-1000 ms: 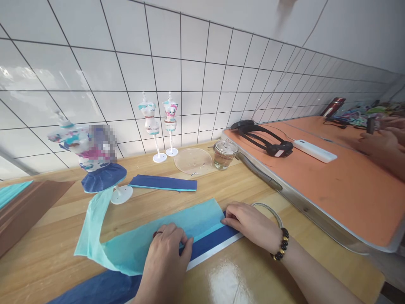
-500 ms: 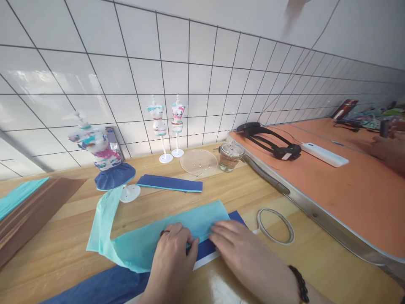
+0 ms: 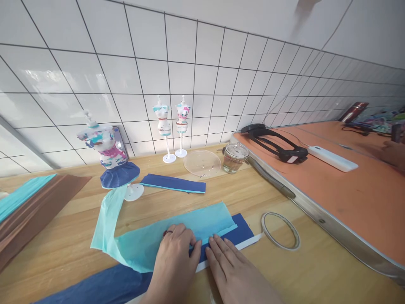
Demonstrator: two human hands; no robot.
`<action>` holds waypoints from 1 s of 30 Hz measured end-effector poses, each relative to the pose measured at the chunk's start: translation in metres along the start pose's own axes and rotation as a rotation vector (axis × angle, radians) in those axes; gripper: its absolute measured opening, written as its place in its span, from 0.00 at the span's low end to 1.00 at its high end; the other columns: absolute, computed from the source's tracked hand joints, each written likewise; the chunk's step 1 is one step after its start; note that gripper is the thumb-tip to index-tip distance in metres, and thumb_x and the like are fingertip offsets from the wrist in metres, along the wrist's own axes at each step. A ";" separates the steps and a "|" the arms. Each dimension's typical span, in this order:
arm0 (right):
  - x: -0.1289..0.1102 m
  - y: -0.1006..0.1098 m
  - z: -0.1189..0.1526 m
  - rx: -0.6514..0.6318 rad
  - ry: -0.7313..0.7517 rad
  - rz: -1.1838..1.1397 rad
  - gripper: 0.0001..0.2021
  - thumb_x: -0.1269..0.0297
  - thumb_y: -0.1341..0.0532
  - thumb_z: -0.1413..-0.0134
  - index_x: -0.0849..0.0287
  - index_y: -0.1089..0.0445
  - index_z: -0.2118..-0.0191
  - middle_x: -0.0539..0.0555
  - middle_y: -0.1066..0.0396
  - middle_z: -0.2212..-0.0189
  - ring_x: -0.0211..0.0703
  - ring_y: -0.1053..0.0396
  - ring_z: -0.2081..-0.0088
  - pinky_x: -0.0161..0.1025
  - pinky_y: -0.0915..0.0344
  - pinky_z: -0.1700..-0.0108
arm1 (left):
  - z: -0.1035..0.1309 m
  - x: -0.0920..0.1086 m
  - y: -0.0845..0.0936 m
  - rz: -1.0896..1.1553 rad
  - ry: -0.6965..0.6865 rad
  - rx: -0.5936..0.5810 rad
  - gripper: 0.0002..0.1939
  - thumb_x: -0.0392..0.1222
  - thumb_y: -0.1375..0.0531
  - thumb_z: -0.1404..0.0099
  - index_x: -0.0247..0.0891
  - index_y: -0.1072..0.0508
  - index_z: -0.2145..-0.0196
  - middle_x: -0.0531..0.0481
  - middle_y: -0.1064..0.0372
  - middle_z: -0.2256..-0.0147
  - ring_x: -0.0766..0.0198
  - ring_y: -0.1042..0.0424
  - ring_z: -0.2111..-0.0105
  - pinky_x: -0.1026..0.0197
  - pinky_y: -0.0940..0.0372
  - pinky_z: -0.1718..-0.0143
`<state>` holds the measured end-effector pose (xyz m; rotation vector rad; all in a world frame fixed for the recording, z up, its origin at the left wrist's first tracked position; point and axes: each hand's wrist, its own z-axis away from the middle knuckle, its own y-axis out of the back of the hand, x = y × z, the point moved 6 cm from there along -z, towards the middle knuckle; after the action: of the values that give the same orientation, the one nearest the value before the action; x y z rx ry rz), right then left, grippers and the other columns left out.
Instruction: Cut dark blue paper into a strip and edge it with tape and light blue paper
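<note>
A long turquoise strip (image 3: 139, 245) lies over a dark blue strip (image 3: 242, 230), with its near edge folded up. White tape (image 3: 251, 242) runs along the blue strip's near edge from a tape roll (image 3: 280, 231) on the right. My left hand (image 3: 177, 257) rests on the turquoise strip with curled fingers, thumb and forefinger pinched at the folded edge. My right hand (image 3: 229, 266) lies flat, fingers stretched, its tips on the blue strip and at the fold.
A dress form in a blue skirt (image 3: 120, 175) and two small forms (image 3: 163, 122) stand behind. There are a folded blue strip (image 3: 174, 183), clear disc (image 3: 201, 163), lidded cup (image 3: 234, 158), brown fabric (image 3: 41, 207) and black headset (image 3: 275, 143). A person's hand (image 3: 395, 154) is far right.
My right hand has moved back toward me and to the left, uncovering the right end of the turquoise fold and the tape. The whole view has shifted slightly.
</note>
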<state>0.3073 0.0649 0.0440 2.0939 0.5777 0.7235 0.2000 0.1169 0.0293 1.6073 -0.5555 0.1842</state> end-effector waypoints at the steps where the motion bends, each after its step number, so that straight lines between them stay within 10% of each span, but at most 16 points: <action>1: 0.001 0.000 0.001 -0.010 -0.007 -0.001 0.14 0.69 0.51 0.44 0.66 0.30 0.59 0.56 0.26 0.59 0.44 0.32 0.55 0.40 0.38 0.56 | 0.000 0.000 0.000 -0.001 0.001 0.002 0.08 0.35 0.47 0.41 0.37 0.36 0.78 0.51 0.37 0.74 0.59 0.35 0.68 0.56 0.41 0.65; 30: 0.025 -0.001 0.010 -0.111 -0.158 0.124 0.19 0.76 0.49 0.59 0.70 0.26 0.62 0.64 0.26 0.61 0.52 0.28 0.60 0.44 0.29 0.61 | 0.001 -0.002 -0.001 -0.013 -0.051 0.057 0.09 0.36 0.46 0.41 0.38 0.38 0.79 0.53 0.37 0.76 0.60 0.35 0.71 0.57 0.41 0.67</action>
<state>0.3324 0.0756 0.0457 2.0735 0.3160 0.6378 0.1988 0.1165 0.0279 1.6743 -0.5834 0.1514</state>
